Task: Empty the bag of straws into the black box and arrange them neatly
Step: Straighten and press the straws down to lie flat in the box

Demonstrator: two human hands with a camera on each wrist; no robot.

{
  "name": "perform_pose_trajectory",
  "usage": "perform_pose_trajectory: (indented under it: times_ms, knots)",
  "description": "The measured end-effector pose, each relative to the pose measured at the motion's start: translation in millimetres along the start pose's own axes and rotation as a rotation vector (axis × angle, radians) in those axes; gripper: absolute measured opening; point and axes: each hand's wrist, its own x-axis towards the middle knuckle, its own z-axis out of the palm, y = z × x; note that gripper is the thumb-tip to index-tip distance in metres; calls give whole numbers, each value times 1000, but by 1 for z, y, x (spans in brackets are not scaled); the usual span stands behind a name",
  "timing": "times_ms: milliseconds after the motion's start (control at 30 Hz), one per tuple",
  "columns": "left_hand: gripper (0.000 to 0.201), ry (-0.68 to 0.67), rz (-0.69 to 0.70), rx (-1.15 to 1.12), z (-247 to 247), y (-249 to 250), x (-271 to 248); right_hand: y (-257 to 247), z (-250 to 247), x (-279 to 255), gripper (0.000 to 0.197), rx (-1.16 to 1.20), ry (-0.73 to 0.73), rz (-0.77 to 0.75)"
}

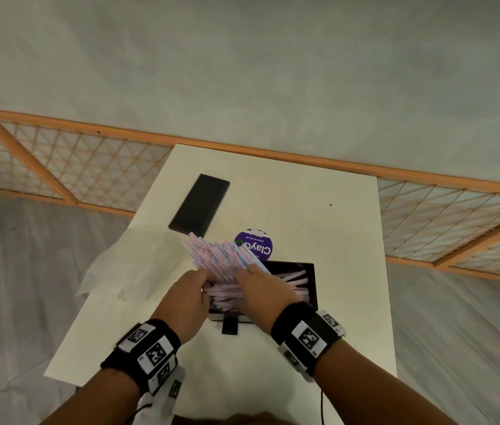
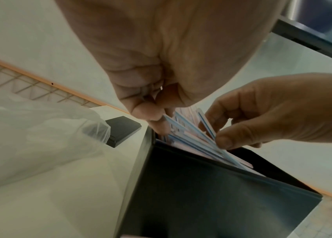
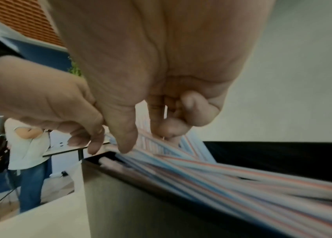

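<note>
A black box [image 1: 310, 273] stands open on the white table [image 1: 319, 216], near its front middle. A thick bundle of paper-wrapped straws [image 1: 224, 256] with pink and blue stripes sticks out of the box's left side, fanned up and to the left. My left hand [image 1: 195, 289] grips the bundle from the left, fingers curled round it. My right hand [image 1: 261, 285] grips the same bundle from the right, thumb and fingers pinching it. More straws [image 3: 262, 182] lie along the inside of the box [image 3: 136, 201]. The emptied clear plastic bag [image 1: 129, 265] lies crumpled at the table's left edge.
A black lid [image 1: 199, 205] lies flat at the back left of the table. A round purple sticker [image 1: 256, 247] sits just behind the box. A wooden lattice rail [image 1: 58, 167] runs behind the table. In the right wrist view a person [image 3: 27, 153] stands in the background.
</note>
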Motion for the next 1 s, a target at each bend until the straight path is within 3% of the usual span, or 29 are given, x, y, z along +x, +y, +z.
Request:
perform_pose_trajectory:
  times_ms: [133,233,300,367,433,533,667,900,1000]
  knots:
    - [28,23,-19,-45,0,2,-5,34,-11,-18,42,-65,104,-18]
    - [16,90,7,-3,4,6,-10,53,-8,-27,67,-116,-16,-8]
    - [23,142,85,95,10,9,-13,58,3,-31,91,-137,-94,7]
    - [39,141,187,231,17,12,-14,59,14,-30,100,-191,-122,15]
    - [49,117,272,336,24,11,-12,58,22,-27,95,-250,-129,14]
    - [47,80,356,429,32,7,-8,56,25,-19,77,-292,-141,26]
    - [45,90,379,525,38,4,-4,56,24,-12,63,-284,-186,51]
    - [45,129,463,710,48,1,-5,59,11,0,65,-174,-375,159]
    - [32,176,547,750,49,2,-5,61,9,2,67,-108,-404,158]
